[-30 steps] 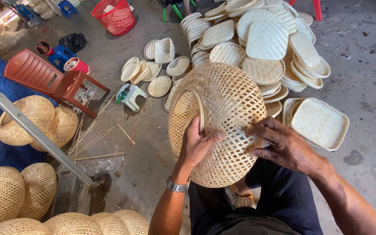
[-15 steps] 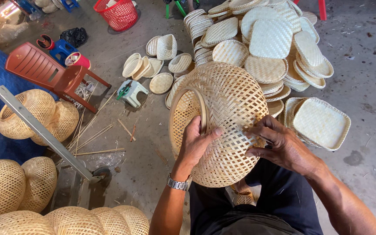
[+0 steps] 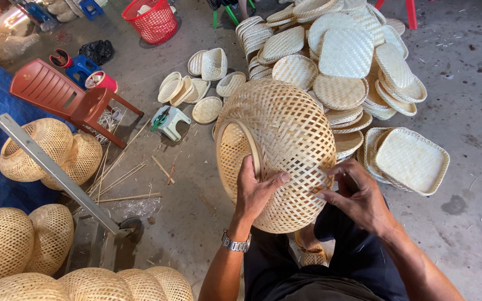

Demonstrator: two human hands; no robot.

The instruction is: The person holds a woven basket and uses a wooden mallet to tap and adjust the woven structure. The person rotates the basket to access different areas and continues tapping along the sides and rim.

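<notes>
Head view: woven bamboo lampshade (image 3: 277, 150) propped on the lap, tipped onto its side with the open ring mouth turned left, likely so that the lattice wall faces up for working. Left hand (image 3: 255, 189) curled over the ring rim, fingers hooked inside the opening and thumb pressed flat on the outer weave, steadying the dome. Right hand (image 3: 358, 195) partly closed against the lower right flank, fingertips pinched at a strip in the weave; whether a loose strand sits between them, cannot tell. Metal wristwatch (image 3: 235, 243) on the left wrist. Finished domes (image 3: 46, 150) parked off to the left and bottom, clear of the working space. Flat woven trays (image 3: 341, 67) heaped ahead, one square tray (image 3: 411, 161) just right of the lampshade. Red plastic chair (image 3: 62, 97) lying tipped beside loose bamboo sticks (image 3: 121, 178) on the concrete floor (image 3: 475, 111).
</notes>
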